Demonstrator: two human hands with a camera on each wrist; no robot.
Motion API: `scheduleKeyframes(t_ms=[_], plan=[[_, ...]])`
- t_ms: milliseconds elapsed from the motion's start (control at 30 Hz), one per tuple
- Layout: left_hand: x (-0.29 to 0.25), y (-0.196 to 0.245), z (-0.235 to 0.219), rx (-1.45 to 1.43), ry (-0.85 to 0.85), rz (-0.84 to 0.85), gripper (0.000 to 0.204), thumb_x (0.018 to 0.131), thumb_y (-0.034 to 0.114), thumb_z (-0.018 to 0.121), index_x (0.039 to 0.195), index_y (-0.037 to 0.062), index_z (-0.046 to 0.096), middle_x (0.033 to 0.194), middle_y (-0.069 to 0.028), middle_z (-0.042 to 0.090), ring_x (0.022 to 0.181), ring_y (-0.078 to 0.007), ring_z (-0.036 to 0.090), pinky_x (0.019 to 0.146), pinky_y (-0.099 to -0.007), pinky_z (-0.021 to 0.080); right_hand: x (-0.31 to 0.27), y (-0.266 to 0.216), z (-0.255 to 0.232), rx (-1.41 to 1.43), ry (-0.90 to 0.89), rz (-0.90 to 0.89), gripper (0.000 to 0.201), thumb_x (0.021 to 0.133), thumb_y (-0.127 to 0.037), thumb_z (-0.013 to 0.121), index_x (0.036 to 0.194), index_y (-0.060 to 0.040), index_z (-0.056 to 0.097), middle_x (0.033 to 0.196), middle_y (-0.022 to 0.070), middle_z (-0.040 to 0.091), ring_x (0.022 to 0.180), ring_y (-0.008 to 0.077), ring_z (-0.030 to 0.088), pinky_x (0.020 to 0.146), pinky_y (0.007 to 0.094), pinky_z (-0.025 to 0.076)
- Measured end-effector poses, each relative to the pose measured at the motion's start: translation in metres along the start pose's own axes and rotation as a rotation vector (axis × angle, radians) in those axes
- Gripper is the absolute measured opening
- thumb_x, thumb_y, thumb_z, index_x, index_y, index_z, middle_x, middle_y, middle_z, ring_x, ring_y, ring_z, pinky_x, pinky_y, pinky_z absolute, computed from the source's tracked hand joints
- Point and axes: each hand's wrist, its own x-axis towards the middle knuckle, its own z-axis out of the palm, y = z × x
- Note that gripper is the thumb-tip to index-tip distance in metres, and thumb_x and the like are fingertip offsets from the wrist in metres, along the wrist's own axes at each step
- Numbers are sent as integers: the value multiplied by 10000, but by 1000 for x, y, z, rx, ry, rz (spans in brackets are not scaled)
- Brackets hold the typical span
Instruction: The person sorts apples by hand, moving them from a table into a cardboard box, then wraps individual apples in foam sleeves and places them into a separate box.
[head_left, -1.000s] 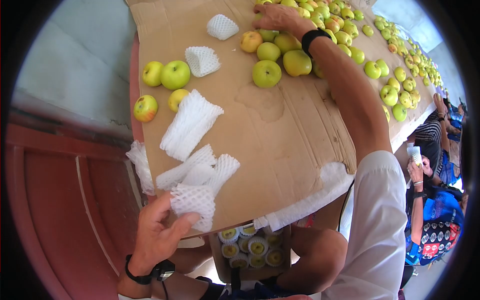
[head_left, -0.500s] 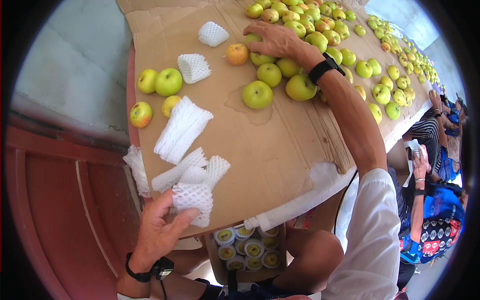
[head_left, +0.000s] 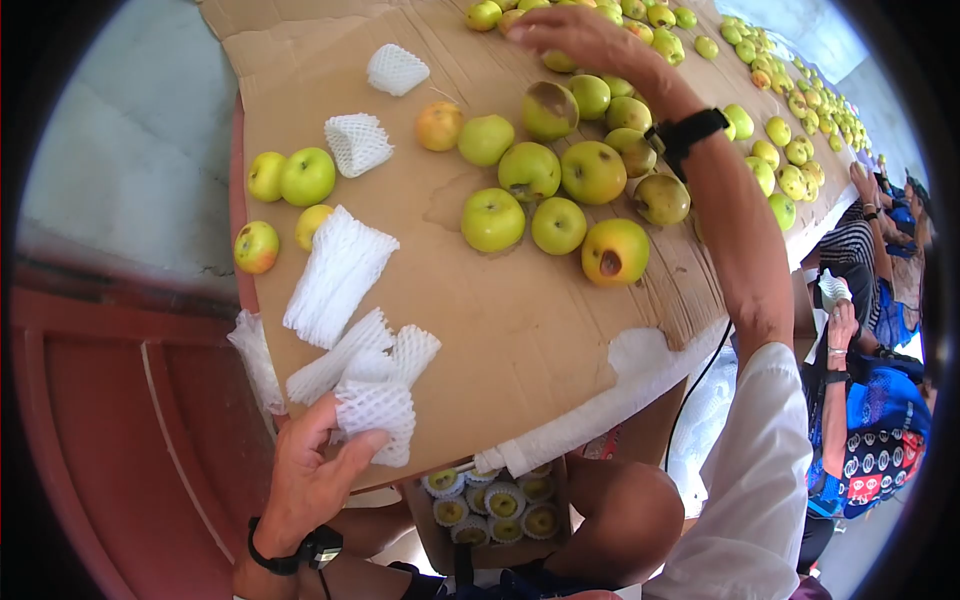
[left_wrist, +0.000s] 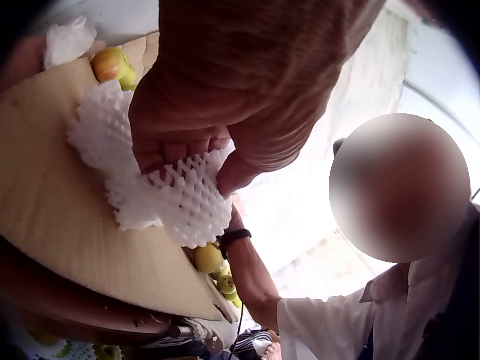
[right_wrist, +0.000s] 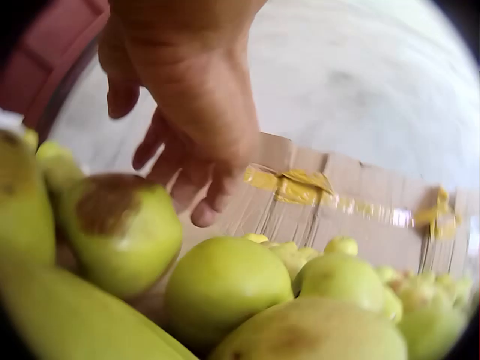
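Observation:
My left hand (head_left: 312, 468) pinches a white foam net sleeve (head_left: 378, 415) between thumb and fingers at the cardboard's near edge; the left wrist view shows the same sleeve (left_wrist: 196, 199) in its grip. Over the far apples, my right hand (head_left: 590, 42) is held with fingers extended and nothing in it. Below those loose fingers in the right wrist view lie green apples, one with a large brown patch (right_wrist: 112, 206). That browned apple (head_left: 549, 110) lies in the near group, beside an apple with a dark spot (head_left: 615, 252).
More foam sleeves (head_left: 340, 275) lie on the cardboard (head_left: 500, 350), with several apples (head_left: 307, 176) at its left edge. Under the table a box holds sleeved apples (head_left: 505, 500). Another person's hand (head_left: 841, 325) holds a foam sleeve at the right.
Several apples have moved nearer and spread out over the cardboard. My right hand has come off the apples and its fingers have straightened. My left hand keeps its sleeve.

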Motion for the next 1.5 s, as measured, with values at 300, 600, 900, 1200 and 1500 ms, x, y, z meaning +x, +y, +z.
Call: scheduleKeyframes(t_ms=[300,600,900,1200,1500], plan=[[9,0,-3,85,-35,-65,305,936,7,654,1234,-61,649,1128,-62,705,1029,-112,635,919,-290,508,67,105,-26,-312,109,321,521,958,-456,640,1274,-45,675,1188,186,735,1149,325,667,1002,443,494],[11,-5,-7,56,-52,-107,289,938,-15,644,1224,-57,653,1117,-56,708,1020,-106,633,915,-284,504,40,84,-12,-179,229,128,678,953,-571,594,1352,-24,625,1264,238,684,1209,337,635,986,436,512],[11,-7,-7,50,-77,-64,291,942,-12,647,1229,-56,652,1145,-56,698,1048,-108,622,942,-291,492,119,157,-7,-1144,-156,-230,409,956,-247,631,1337,-98,609,1284,130,675,1204,281,638,1000,394,517],[13,-3,-3,78,-65,-96,293,965,3,643,1254,-48,641,1152,-45,691,1049,-97,617,940,-279,492,83,121,-4,-1046,-235,-406,324,997,-265,579,1252,-83,659,1360,142,635,1264,318,596,1088,364,463],[12,-10,0,63,-75,-80,296,980,13,639,1273,-27,637,1157,-20,677,1045,-84,612,924,-271,502,17,109,7,-502,-113,-446,285,987,-259,581,1232,-120,625,1308,116,608,1203,309,600,1069,391,469]])
